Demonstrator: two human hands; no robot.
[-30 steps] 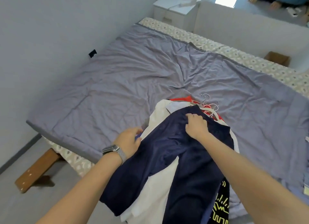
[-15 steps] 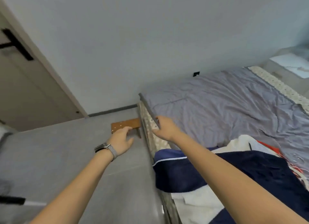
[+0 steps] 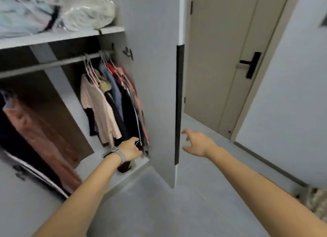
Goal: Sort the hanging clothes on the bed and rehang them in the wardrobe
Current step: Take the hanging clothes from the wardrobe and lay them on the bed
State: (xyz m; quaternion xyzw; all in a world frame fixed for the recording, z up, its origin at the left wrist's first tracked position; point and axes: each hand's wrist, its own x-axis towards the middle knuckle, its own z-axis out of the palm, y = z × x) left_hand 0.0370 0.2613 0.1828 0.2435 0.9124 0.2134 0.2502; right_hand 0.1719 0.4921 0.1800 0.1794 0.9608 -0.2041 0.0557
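1. Fingers: my left hand [image 3: 131,149] curls into the hems of the hanging clothes [image 3: 115,102], probably pinching them, hard to tell; right hand [image 3: 197,143] spread, holding nothing, beside the wardrobe door [image 3: 154,95].
2. I'd grab by the hangers, not the hems.
3. Clothes hang long axis vertical on the rail [image 3: 53,64], bunched at the wardrobe's right end.

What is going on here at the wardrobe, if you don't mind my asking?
A person stands at the open wardrobe. The left hand reaches in at the bottom of the dark clothes hanging on the rail; whether it grips them is unclear. The right hand hangs open beside the wardrobe door, holding nothing.
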